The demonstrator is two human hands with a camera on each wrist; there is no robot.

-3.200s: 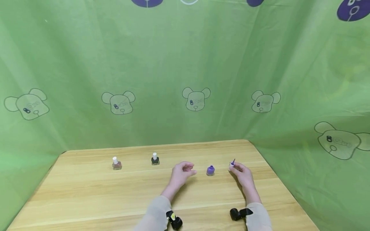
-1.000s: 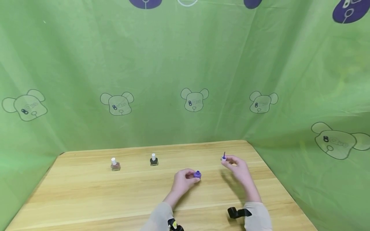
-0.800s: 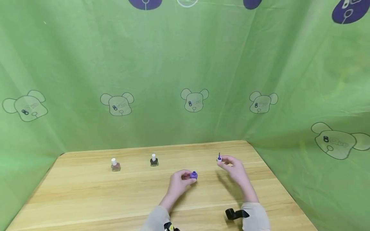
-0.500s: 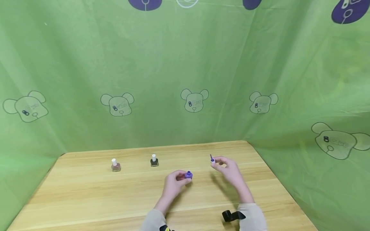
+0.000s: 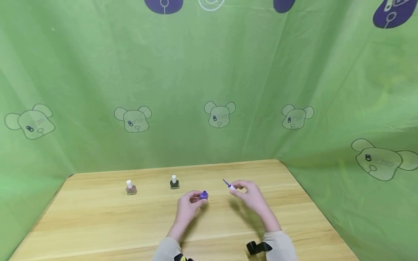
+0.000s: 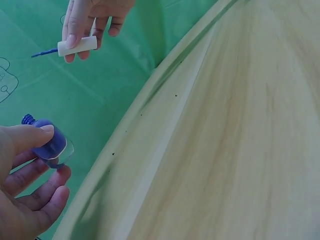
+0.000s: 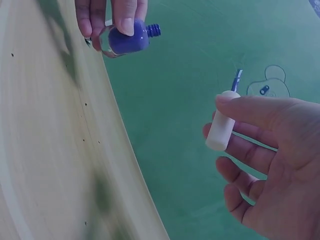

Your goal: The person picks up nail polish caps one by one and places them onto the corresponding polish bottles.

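Observation:
My left hand [image 5: 187, 208] pinches an uncapped purple nail polish bottle [image 5: 204, 195] between thumb and fingers. In the left wrist view the bottle [image 6: 50, 142] shows its threaded neck and clear glass base. To its right, my right hand [image 5: 251, 195] holds the white nail polish cap [image 5: 232, 187] by its sides. A purple-coated brush [image 5: 226, 182] sticks out of the cap, tilted up and left toward the bottle. Bottle and brush are apart. The right wrist view shows the cap [image 7: 220, 130] between thumb and fingers, brush upward.
On the wooden table [image 5: 114, 224], a dusty-pink nail polish bottle [image 5: 131, 189] stands at the far left, and a black one [image 5: 174, 184] stands behind my left hand. Both have white caps on. A green curtain [image 5: 183, 72] hangs behind the table and along its sides.
Over the last three seconds my left hand has gripped the purple bottle and brought it left. My right hand has come left with the cap, and its brush now leans toward the bottle.

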